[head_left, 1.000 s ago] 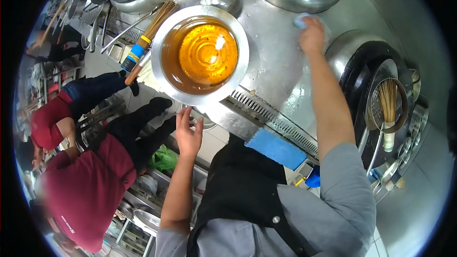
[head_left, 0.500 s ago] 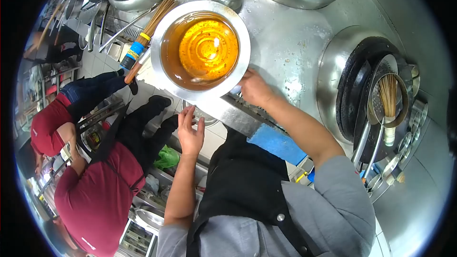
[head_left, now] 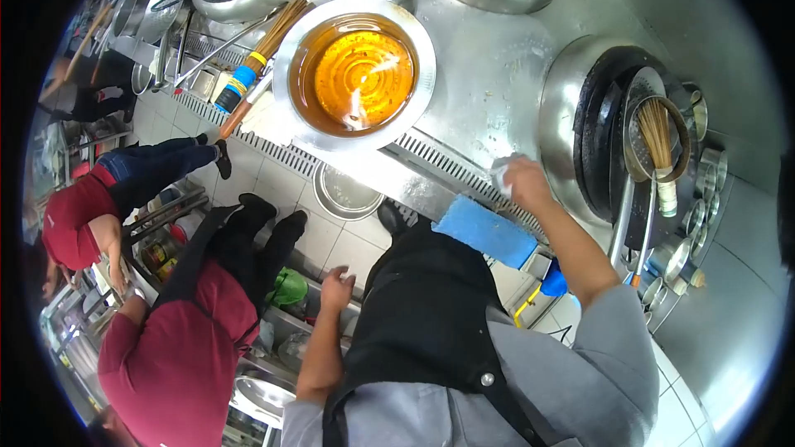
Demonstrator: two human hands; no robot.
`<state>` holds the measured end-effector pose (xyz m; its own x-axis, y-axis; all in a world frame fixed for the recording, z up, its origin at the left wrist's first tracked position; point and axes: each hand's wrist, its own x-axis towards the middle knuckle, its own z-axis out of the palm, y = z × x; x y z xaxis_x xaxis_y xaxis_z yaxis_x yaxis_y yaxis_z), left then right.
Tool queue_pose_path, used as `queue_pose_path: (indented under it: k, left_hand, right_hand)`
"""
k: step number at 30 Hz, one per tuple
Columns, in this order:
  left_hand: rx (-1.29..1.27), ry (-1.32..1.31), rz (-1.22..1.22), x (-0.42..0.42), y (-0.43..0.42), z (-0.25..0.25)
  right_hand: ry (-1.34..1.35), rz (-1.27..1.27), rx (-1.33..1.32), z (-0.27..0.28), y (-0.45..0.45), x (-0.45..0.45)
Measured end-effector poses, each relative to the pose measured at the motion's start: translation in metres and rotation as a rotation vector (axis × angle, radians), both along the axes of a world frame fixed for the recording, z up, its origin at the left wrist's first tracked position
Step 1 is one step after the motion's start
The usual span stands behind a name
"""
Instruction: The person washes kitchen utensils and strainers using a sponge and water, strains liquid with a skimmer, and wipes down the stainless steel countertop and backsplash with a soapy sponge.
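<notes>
Clutching a crumpled cloth [head_left: 500, 169] in curled right hand [head_left: 528, 184] by the steel worktop [head_left: 484, 74]'s slotted front edge; holding left hand [head_left: 337, 289] half-curled, seemingly empty.

Bright light, steel glare, curved dark edges

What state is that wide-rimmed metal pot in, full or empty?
The metal pot is not empty: glossy amber liquid shows inside it. Exactly how full, I cannot tell from above.
</notes>
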<state>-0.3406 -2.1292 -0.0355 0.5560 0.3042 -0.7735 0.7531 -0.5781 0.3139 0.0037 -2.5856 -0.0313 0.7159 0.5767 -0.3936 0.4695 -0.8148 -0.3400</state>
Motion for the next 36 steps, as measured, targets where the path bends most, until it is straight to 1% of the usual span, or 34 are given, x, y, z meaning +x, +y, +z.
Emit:
queue_pose_path:
  k: [1,3,4,5,7,8,10,11,13,14,16,18,19,20,21,22,24,26,28,29,30,32,33,35,36]
  left_hand:
    - [-0.014,0.08,0.053,-0.015,0.005,-0.002]
    - [0.021,0.103,-0.025,-0.061,0.019,-0.024]
    - [0.041,0.119,-0.064,-0.077,0.021,-0.031]
    - [0.004,0.123,0.0,-0.083,0.019,-0.031]
    - [-0.057,0.144,0.118,-0.092,0.024,-0.022]
    - [-0.057,0.141,0.116,-0.092,0.027,-0.015]
    - [-0.065,0.101,0.111,-0.068,0.021,-0.009]
    - [-0.042,0.109,0.112,-0.033,0.009,0.019]
    - [-0.147,-0.056,0.257,-0.013,0.001,0.015]
    - [-0.201,-0.128,0.324,-0.011,0.0,0.017]
    - [-0.189,-0.078,0.309,0.01,-0.006,0.009]
    - [-0.174,-0.013,0.29,0.027,-0.011,0.008]
    - [-0.181,-0.026,0.314,0.038,-0.018,0.012]
    - [-0.19,0.0,0.308,0.042,-0.024,0.012]
    - [-0.199,0.016,0.301,0.048,-0.027,0.009]
    - [-0.203,0.04,0.287,0.049,-0.026,0.009]
    - [-0.217,0.046,0.281,0.05,-0.023,-0.001]
    - [-0.192,0.025,0.263,0.052,-0.022,-0.004]
    - [-0.12,-0.03,0.235,0.072,-0.022,0.001]
    - [-0.148,0.013,0.292,0.077,-0.019,0.002]
    - [-0.175,0.01,0.331,0.073,-0.015,-0.002]
    - [-0.234,-0.002,0.405,0.065,-0.012,-0.022]
    - [-0.223,-0.023,0.336,0.06,-0.008,-0.029]
    - [-0.233,-0.094,0.343,0.059,-0.007,-0.042]
    - [-0.24,-0.115,0.345,0.053,-0.008,-0.041]
  right_hand:
    - [-0.07,-0.11,-0.007,-0.005,-0.008,0.003]
    - [-0.236,-0.247,0.021,-0.014,0.009,0.048]
    - [-0.346,-0.369,0.194,-0.01,0.031,0.072]
    - [-0.451,-0.489,0.369,-0.008,0.057,0.088]
    - [-0.366,-0.479,0.527,-0.023,0.097,0.089]
    - [-0.325,-0.383,0.498,-0.02,0.103,0.067]
    - [-0.273,-0.183,0.439,-0.005,0.106,0.031]
    - [-0.239,-0.227,0.365,-0.012,0.095,0.041]
    - [-0.153,-0.303,0.22,-0.039,0.06,0.063]
    - [-0.191,-0.536,0.171,-0.051,0.05,0.088]
    - [-0.408,-0.59,0.172,-0.024,0.05,0.147]
    - [-0.55,-0.542,0.308,-0.037,0.079,0.145]
    - [-0.62,-0.52,0.368,-0.04,0.093,0.138]
    - [-0.405,-0.486,0.361,-0.033,0.102,0.113]
    - [-0.437,-0.388,0.345,-0.038,0.107,0.092]
    - [-0.324,-0.373,0.375,-0.009,0.108,0.078]
    - [-0.207,-0.271,0.179,0.001,0.085,0.098]
    - [-0.283,-0.313,-0.251,0.006,0.051,0.154]
    - [-0.466,-0.377,-0.256,0.018,0.014,0.215]
    - [-0.486,-0.367,-0.355,0.042,0.01,0.244]
    - [-0.494,-0.359,-0.459,0.067,0.008,0.257]
    - [-0.501,-0.483,-0.434,0.094,-0.003,0.251]
    - [-0.515,-0.548,-0.417,0.102,-0.005,0.249]
    - [-0.501,-0.511,-0.416,0.079,-0.003,0.22]
    - [-0.4,-0.572,-0.384,0.059,0.003,0.193]
